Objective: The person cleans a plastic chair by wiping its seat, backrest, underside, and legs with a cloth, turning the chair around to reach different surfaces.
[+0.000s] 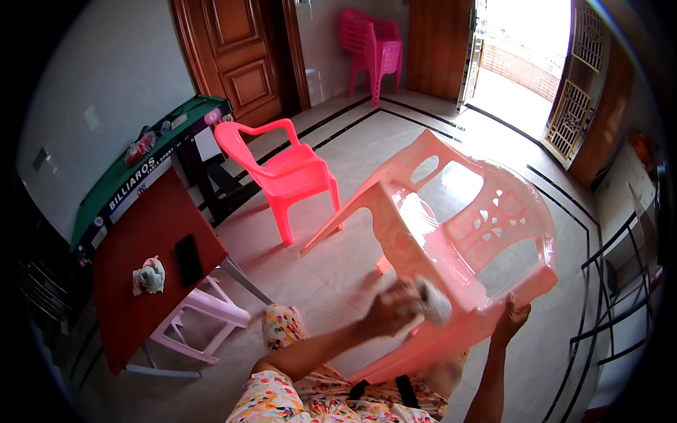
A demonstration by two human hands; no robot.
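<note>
A pale pink plastic armchair (451, 243) is tilted in front of me, its glossy seat and pierced backrest facing up. My left hand (395, 308) is closed around a whitish cloth (434, 302), blurred by motion, at the near side of the chair. My right hand (511, 321) grips the chair's near right edge, with the fingers partly hidden by the plastic. Part of the chair's near end is over my patterned clothing.
A bright pink chair (293, 176) stands ahead on the left. At left, a red-brown table (151, 243) holds a black phone (188, 259) and a crumpled cloth (149, 276), above a pink stool (204, 314). Beyond are a billiards table (155, 144), stacked pink chairs (374, 53) and an open doorway.
</note>
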